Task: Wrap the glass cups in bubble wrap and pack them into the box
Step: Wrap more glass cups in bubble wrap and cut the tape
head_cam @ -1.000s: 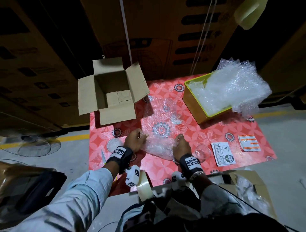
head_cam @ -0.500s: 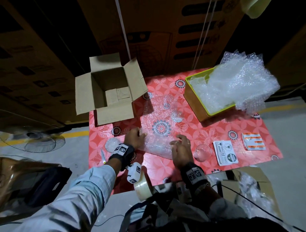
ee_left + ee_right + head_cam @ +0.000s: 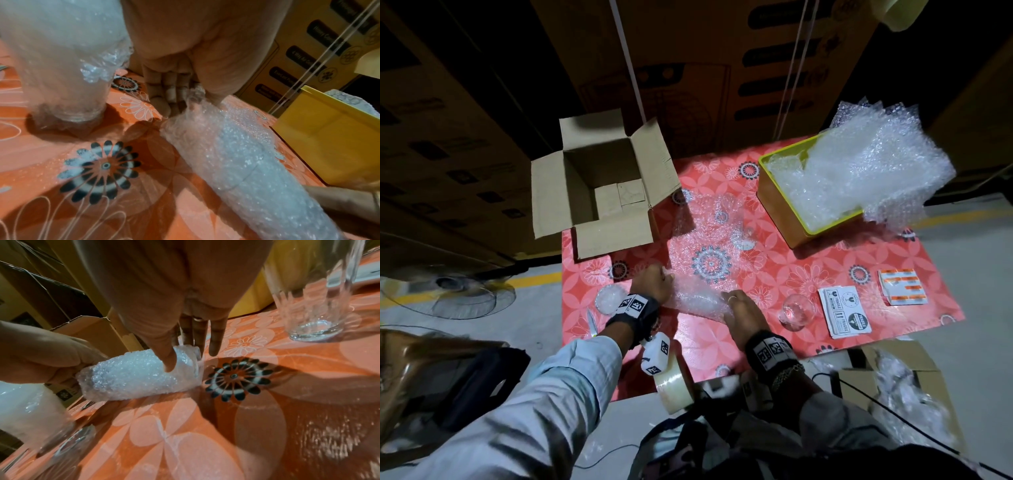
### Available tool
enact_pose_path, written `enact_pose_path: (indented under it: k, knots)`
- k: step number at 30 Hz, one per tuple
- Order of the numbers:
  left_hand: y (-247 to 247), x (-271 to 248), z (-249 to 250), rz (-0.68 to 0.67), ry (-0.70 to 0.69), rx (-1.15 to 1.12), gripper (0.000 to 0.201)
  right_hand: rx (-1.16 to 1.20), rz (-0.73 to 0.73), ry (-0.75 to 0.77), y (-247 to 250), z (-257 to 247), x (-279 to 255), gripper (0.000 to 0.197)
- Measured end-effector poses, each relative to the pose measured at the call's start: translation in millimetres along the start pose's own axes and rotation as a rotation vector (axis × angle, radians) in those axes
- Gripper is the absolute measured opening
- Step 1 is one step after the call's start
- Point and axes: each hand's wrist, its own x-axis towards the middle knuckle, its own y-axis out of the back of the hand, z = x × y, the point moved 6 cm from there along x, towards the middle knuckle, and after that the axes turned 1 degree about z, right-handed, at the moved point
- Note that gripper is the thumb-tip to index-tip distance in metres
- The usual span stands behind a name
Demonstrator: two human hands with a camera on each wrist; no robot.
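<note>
A glass cup rolled in bubble wrap (image 3: 697, 301) lies on its side on the red flowered table (image 3: 774, 274). My left hand (image 3: 654, 284) pinches the gathered wrap at its left end (image 3: 185, 104) with curled fingers. My right hand (image 3: 739, 305) rests on the right end, thumb (image 3: 169, 365) pressing the wrap and fingers straight behind it. The loose wrap sheet (image 3: 709, 236) stretches away from the roll. A bare glass (image 3: 794, 311) stands right of my right hand. A wrapped cup (image 3: 607, 298) stands upright left of my left hand. The open cardboard box (image 3: 602, 192) sits at the far left, empty.
A yellow bin (image 3: 780, 212) heaped with bubble wrap stands at the far right. Fragile stickers (image 3: 846, 315) and orange labels (image 3: 902, 286) lie at the right. A tape roll (image 3: 674, 380) hangs at the near edge. Stacked cartons rise behind the table.
My right hand went from curled on the roll's right end to fingers straight over it. The left hand stayed at the left end.
</note>
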Motion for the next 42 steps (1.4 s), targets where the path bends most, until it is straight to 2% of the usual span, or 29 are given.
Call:
enact_pose_path:
  k: [2, 3, 5, 6, 7, 9, 12, 15, 17, 23, 28, 31, 35, 39, 42]
  knots:
    - [12, -9, 9, 0.137, -0.082, 0.086, 0.022, 0.001, -0.018, -0.006, -1, 1, 0, 0.051]
    - [19, -15, 17, 0.223, -0.172, 0.122, 0.025, 0.001, -0.022, -0.009, -2, 2, 0, 0.052]
    - [26, -33, 43, 0.319, -0.455, 0.135, 0.032, -0.010, -0.033, -0.011, -4, 4, 1, 0.053]
    - [21, -42, 54, 0.263, -0.618, 0.118, 0.038, -0.021, -0.042, -0.009, -6, 4, 3, 0.053]
    - [10, -49, 63, 0.142, -0.742, 0.110, 0.046, -0.033, -0.048, -0.004, -7, 4, 4, 0.054]
    - [-17, -57, 68, -0.112, -0.828, 0.204, 0.063, -0.054, -0.058, 0.002, -10, 4, 5, 0.055]
    - [-47, -58, 59, -0.299, -0.751, 0.355, 0.081, -0.096, -0.072, 0.013, -12, 3, 7, 0.056]
    - [-49, -54, 62, -0.305, -0.727, 0.291, 0.058, -0.131, -0.091, 0.027, -16, 3, 9, 0.053]
    - [-47, -51, 63, -0.333, -0.704, 0.231, 0.051, -0.132, -0.106, 0.015, -17, 4, 11, 0.052]
    - [-48, -36, 46, -0.450, -0.511, 0.124, 0.061, -0.100, -0.142, -0.001, -16, 7, 16, 0.048]
    - [-49, -28, 40, -0.456, -0.471, 0.104, 0.059, -0.029, -0.189, -0.034, -16, 16, 14, 0.070]
    - [-51, -27, 37, -0.445, -0.463, 0.118, 0.056, 0.052, -0.173, -0.078, -14, 19, 14, 0.055]
    - [-49, -26, 35, -0.424, -0.448, 0.151, 0.056, 0.126, -0.191, -0.116, -14, 19, 20, 0.049]
    - [-44, -25, 35, -0.347, -0.460, 0.159, 0.059, 0.133, -0.288, -0.161, -11, 18, 31, 0.040]
    - [-36, -24, 39, -0.259, -0.546, 0.166, 0.059, 0.200, -0.346, -0.241, -10, 20, 39, 0.045]
